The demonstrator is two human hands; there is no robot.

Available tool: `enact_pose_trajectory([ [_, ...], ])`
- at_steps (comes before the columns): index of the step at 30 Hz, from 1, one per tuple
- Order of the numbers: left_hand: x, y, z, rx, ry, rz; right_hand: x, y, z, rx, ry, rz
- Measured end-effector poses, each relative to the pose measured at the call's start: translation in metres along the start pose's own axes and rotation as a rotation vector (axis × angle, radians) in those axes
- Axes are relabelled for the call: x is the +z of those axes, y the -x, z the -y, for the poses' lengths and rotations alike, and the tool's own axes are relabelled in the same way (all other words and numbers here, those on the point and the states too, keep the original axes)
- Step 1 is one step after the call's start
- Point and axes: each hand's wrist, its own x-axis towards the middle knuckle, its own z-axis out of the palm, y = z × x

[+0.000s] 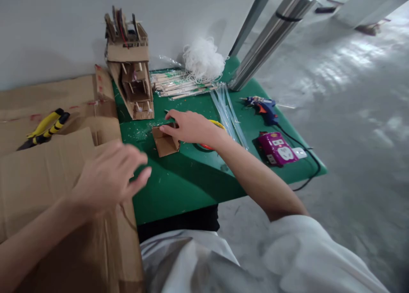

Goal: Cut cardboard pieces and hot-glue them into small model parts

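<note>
My right hand [194, 126] is at a small folded cardboard piece [168, 146] on the green table [179, 186]. Its thumb lies over the piece's upper edge, with the index finger just behind. Under the wrist, a curved yellow and red object [217, 123] is mostly hidden. Over the brown cardboard sheets [41, 173] on the left, my left hand [111, 173] is raised and slightly blurred. It holds nothing, and its thumb is apart from the fingers. Behind the small piece stands a tall cardboard model [128, 54] with wooden sticks in it.
Pliers [47, 129] with yellow and black handles lie on the cardboard. Farther back are wooden sticks [179, 84] and a white string bundle [204, 60]. Clear glue sticks [228, 114], a blue glue gun [263, 107], its cord and a purple power socket [277, 148] occupy the right side.
</note>
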Motion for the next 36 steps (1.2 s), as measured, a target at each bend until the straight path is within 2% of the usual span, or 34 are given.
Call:
enact_pose_trajectory([
  [2, 0.018, -0.028, 0.012, -0.091, -0.035, 0.017, 0.001, 0.011, 0.004, 0.028, -0.043, -0.066],
  [5, 0.045, -0.068, 0.028, -0.186, 0.065, 0.165, 0.012, 0.032, 0.009, 0.117, -0.069, -0.165],
  [8, 0.064, -0.087, 0.034, -0.196, 0.129, 0.271, 0.031, 0.046, 0.009, 0.181, 0.009, -0.142],
  [12, 0.074, -0.085, 0.03, -0.14, 0.072, 0.235, 0.053, 0.042, -0.003, 0.134, 0.052, -0.095],
  [15, 0.076, -0.08, 0.027, -0.109, 0.002, 0.197, 0.059, 0.033, -0.014, 0.115, 0.023, -0.124],
  [19, 0.077, -0.078, 0.025, -0.092, -0.032, 0.205, 0.061, 0.029, -0.023, 0.06, -0.004, -0.181],
  [24, 0.078, -0.078, 0.023, -0.095, 0.076, 0.213, 0.062, 0.03, -0.025, 0.028, -0.011, -0.228],
  [30, 0.079, -0.079, 0.023, -0.158, 0.194, 0.168, 0.062, 0.028, -0.021, 0.032, -0.036, -0.232],
  [36, 0.082, -0.078, 0.023, -0.141, 0.125, 0.141, 0.063, 0.028, -0.019, 0.053, -0.023, -0.204],
])
